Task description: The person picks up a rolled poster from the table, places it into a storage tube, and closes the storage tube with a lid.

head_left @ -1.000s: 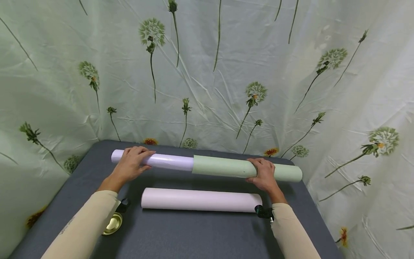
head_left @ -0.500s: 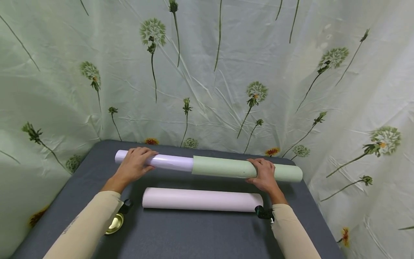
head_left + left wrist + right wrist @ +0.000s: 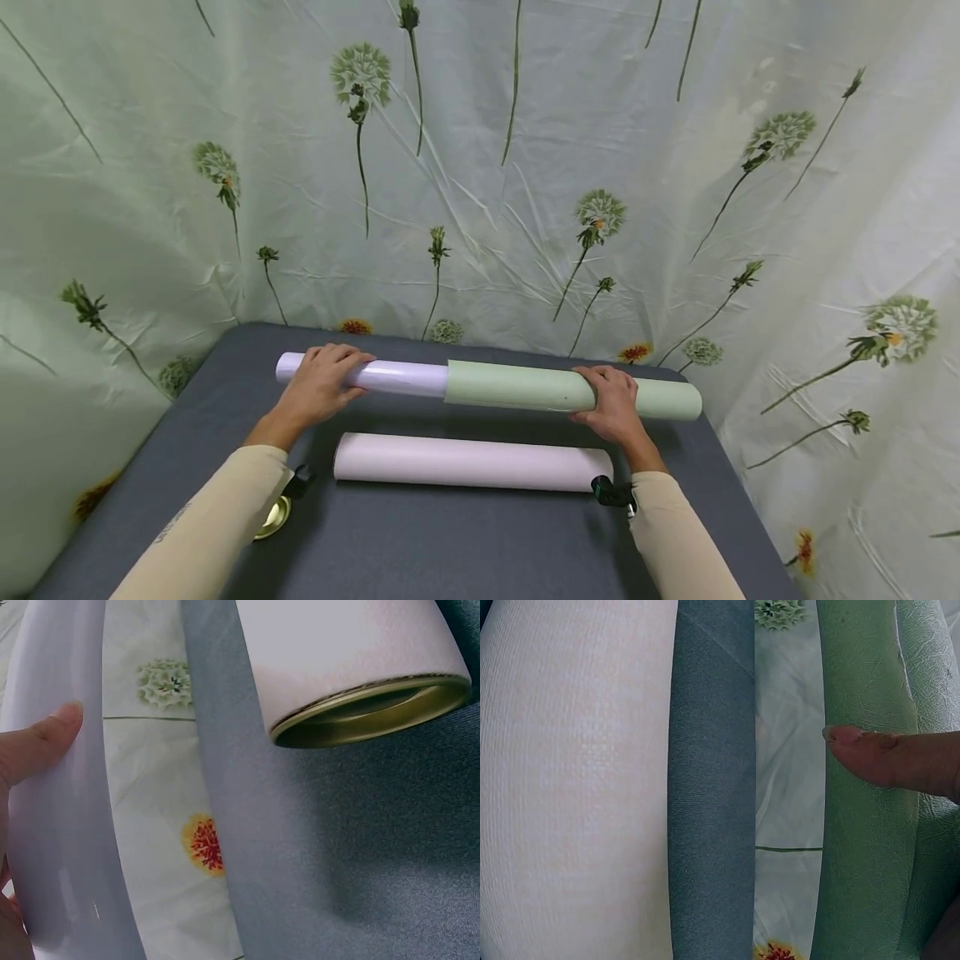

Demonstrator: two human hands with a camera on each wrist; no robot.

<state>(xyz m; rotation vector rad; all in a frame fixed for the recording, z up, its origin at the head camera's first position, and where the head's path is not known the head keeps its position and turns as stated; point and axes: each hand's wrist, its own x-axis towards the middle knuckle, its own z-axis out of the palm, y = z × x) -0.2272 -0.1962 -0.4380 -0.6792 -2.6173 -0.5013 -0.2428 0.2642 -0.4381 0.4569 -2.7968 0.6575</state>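
Observation:
My left hand (image 3: 321,385) grips a glossy lavender roll (image 3: 408,378) near its left end. The right end of that roll goes inside a wider pale green roll (image 3: 517,386). Farther along the green roll, my right hand (image 3: 612,406) holds it from above. Both rolls are held up over the table in line with each other. In the left wrist view the thumb lies along the lavender roll (image 3: 67,810). In the right wrist view the thumb presses on the green roll (image 3: 870,847), beside a lengthwise paper edge. The other fingers are mostly hidden.
A pale pink tube (image 3: 472,462) lies on the grey table (image 3: 450,542) in front of the held rolls. Its open end has a gold metal rim (image 3: 375,727). A gold round lid (image 3: 276,515) is partly hidden by the left sleeve. A dandelion-print curtain (image 3: 480,167) hangs behind.
My left hand has moved right with the lavender roll, and less of that roll shows outside the green one. The right hand and green roll stay nearly still.

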